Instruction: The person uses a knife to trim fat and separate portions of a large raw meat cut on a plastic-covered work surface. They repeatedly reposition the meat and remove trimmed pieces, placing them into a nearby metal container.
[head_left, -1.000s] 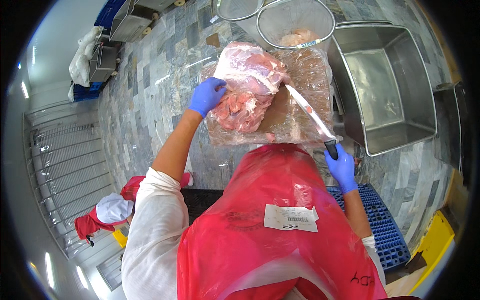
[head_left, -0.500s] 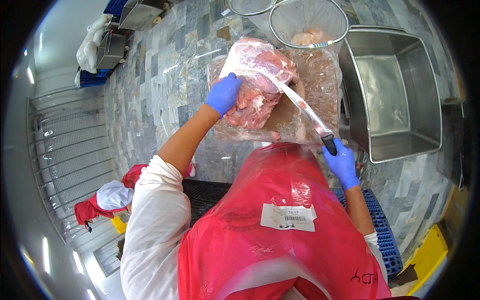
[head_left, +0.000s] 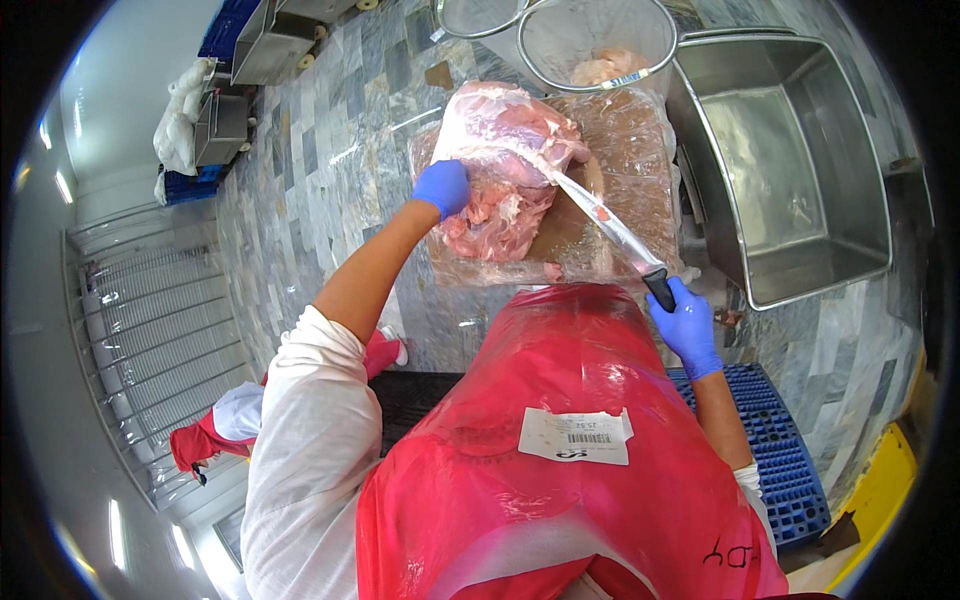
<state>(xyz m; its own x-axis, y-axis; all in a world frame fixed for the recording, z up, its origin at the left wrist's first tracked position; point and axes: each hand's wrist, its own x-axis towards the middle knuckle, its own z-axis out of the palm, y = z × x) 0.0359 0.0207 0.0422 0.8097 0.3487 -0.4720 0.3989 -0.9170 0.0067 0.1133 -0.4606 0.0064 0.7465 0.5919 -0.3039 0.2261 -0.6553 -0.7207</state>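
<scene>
A large piece of raw pink meat with white fat lies on a plastic-wrapped brown board. My left hand, in a blue glove, is closed on the meat's left edge; its fingertips are partly hidden. In my right hand, also gloved in blue, is the black handle of a long knife. The blade slants up and left, its tip touching the meat's right side. A small red bit clings to the blade. At the board's near edge sits a small meat scrap.
Beyond the board stand hoop-rimmed clear bags, one holding pale pieces. A deep steel tub is at the right. Blue plastic grating lies at lower right. Another person in red and white is at the left.
My left hand's fingers have curled in tighter at the meat's edge. The knife stays at nearly the same place on the meat. The whole view has shifted slightly, and the other person has moved.
</scene>
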